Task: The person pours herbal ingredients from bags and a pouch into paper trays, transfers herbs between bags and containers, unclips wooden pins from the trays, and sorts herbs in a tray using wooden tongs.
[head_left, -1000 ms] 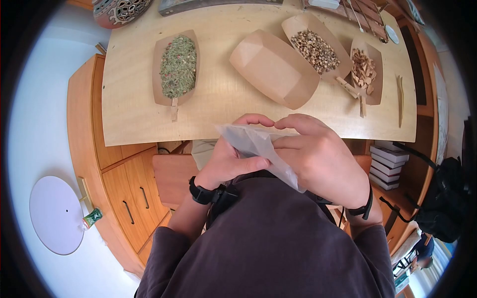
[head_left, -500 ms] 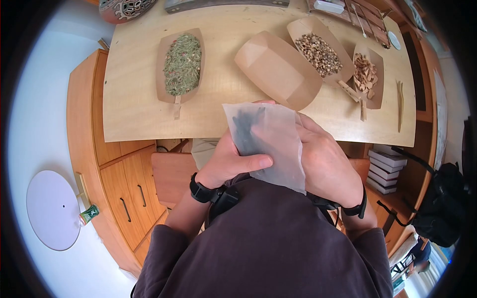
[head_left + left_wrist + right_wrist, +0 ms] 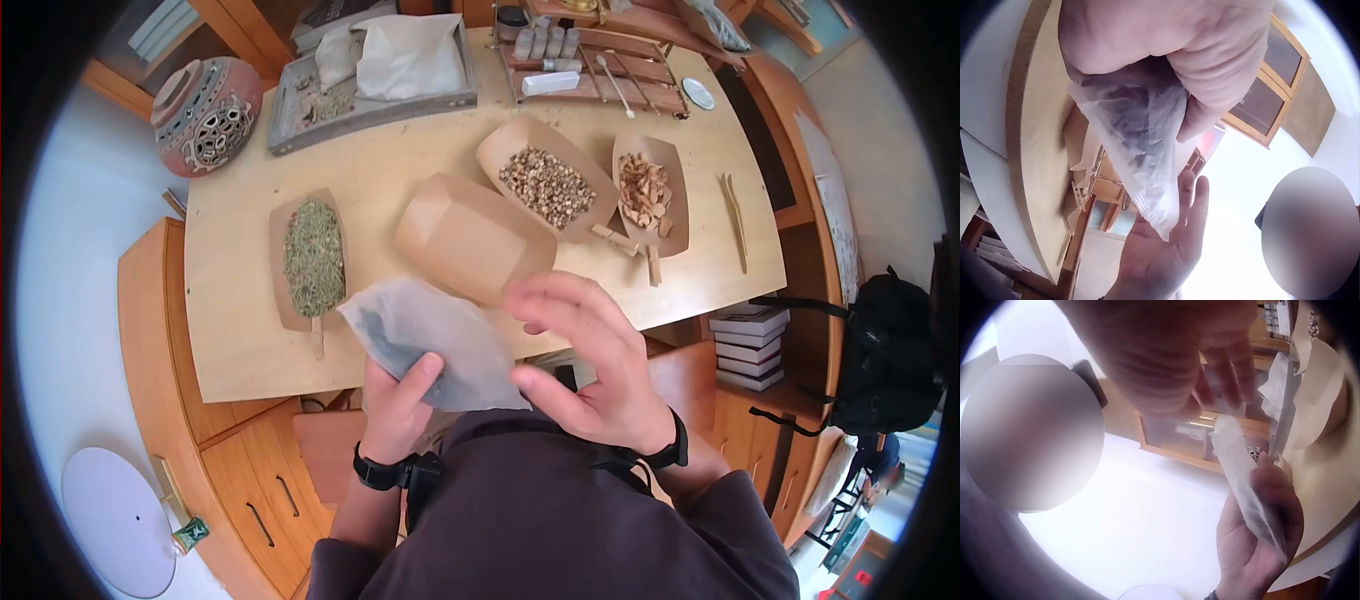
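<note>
My left hand point(image 3: 395, 400) grips a translucent white pouch point(image 3: 450, 340), its thumb lying across the front. Dark contents show through the thin wall, mostly at the left side; what they are I cannot tell. In the left wrist view the pouch point(image 3: 1138, 131) tapers downward from the fingers to a pointed corner. My right hand point(image 3: 600, 370) is raised beside the pouch's right edge, fingers spread and holding nothing. Beyond the pouch lies a tan paper tray point(image 3: 475, 235) with its inside floor visible.
Around it are paper trays of green dried herb point(image 3: 314, 258), brown-white pieces point(image 3: 546, 187) and tan slices point(image 3: 646, 192), each with a clothespin at its end. Tweezers point(image 3: 735, 220) lie at the right. Behind stand a patterned pot point(image 3: 210, 120), a grey tray point(image 3: 380, 112) and a wooden rack point(image 3: 600, 75).
My right hand has let go of the pouch and opened beside it. The left hand has swung left with the pouch, and the head view has tilted up, showing more of the table's back.
</note>
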### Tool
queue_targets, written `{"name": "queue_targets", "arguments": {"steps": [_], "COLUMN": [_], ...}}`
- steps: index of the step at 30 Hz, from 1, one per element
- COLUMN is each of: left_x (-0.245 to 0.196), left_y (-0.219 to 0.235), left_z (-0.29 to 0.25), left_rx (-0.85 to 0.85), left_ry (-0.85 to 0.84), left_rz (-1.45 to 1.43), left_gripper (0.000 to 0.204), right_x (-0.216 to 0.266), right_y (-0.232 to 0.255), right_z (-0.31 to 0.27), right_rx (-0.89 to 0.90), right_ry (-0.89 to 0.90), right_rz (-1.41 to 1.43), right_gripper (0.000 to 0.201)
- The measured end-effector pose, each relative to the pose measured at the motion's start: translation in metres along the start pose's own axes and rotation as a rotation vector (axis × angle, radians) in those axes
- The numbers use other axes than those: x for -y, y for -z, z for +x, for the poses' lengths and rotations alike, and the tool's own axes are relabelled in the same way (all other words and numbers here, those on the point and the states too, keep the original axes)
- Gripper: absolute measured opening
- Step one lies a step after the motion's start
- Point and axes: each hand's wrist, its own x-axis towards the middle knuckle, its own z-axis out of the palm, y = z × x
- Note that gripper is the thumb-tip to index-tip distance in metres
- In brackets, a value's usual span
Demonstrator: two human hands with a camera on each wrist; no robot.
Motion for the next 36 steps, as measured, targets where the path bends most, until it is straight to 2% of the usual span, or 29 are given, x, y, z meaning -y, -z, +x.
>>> {"name": "queue_targets", "arguments": {"steps": [1,2,3,5,6,7,9,10,12,13,14,16,19,21,22,24,25,27,32,36], "left_x": [-0.002,-0.003,-0.004,-0.004,-0.004,-0.003,-0.001,0.002,0.011,0.013,0.015,0.014,0.006,0.009,0.009,0.009,0.010,0.011,0.011,0.012], "left_y": [-0.002,-0.004,-0.006,-0.011,-0.014,-0.017,-0.025,-0.023,-0.015,-0.015,-0.016,-0.019,-0.018,0.003,0.007,0.011,0.013,0.015,0.016,0.016], "left_z": [0.002,0.004,0.007,0.013,0.016,0.018,0.021,0.023,0.028,0.026,0.022,0.024,0.027,0.025,0.025,0.025,0.026,0.027,0.031,0.034], "left_rx": [0.010,-0.009,-0.027,-0.004,0.007,0.018,0.035,0.046,0.208,0.219,0.199,0.185,0.273,0.274,0.277,0.198,0.201,0.150,0.137,0.141], "left_ry": [-0.005,-0.011,-0.017,-0.028,-0.034,-0.041,-0.054,-0.059,-0.051,-0.055,-0.057,-0.064,-0.078,-0.043,-0.047,-0.096,-0.101,-0.093,-0.086,-0.078], "left_rz": [0.002,-0.034,-0.069,-0.062,-0.058,-0.058,0.034,0.034,0.031,0.032,0.072,0.110,0.122,0.197,0.195,0.271,0.267,0.272,0.312,0.327], "left_gripper": [0.056,0.057,0.057,0.058,0.059,0.059,0.061,0.061,0.065,0.065,0.064,0.064,0.055,0.039,0.039,0.023,0.023,0.017,0.014,0.013], "right_x": [0.003,-0.001,0.000,0.006,-0.001,-0.004,-0.008,-0.009,-0.014,-0.016,-0.005,-0.009,-0.012,-0.018,-0.021,-0.025,-0.028,-0.034,-0.036,-0.037], "right_y": [0.002,0.003,0.005,0.007,-0.003,-0.008,-0.012,-0.011,-0.006,-0.003,0.010,0.023,0.047,0.063,0.071,0.087,0.094,0.105,0.123,0.150], "right_z": [0.001,-0.002,-0.002,-0.004,-0.012,-0.017,-0.023,-0.021,-0.019,-0.019,-0.017,-0.021,-0.026,-0.032,-0.033,-0.033,-0.035,-0.038,-0.039,-0.029], "right_rx": [-0.108,-0.068,-0.077,0.246,0.163,0.156,0.107,0.051,-0.027,-0.098,-0.043,-0.098,-0.185,-0.412,-0.412,-0.657,-0.657,-0.798,-0.955,-1.000], "right_ry": [-0.119,-0.158,-0.151,-0.396,-0.247,-0.239,-0.298,-0.257,-0.206,-0.160,-0.345,-0.339,-0.342,-0.404,-0.400,-0.440,-0.435,-0.455,-0.404,-0.340], "right_rz": [0.048,0.068,0.061,0.143,0.131,0.122,0.258,0.236,0.209,0.188,0.263,0.251,0.191,0.208,0.205,0.177,0.173,0.111,0.066,0.088], "right_gripper": [0.058,0.071,0.071,0.074,0.061,0.061,0.042,0.026,0.023,0.020,0.019,0.019,0.020,0.019,0.019,0.021,0.021,0.025,0.027,0.028]}}
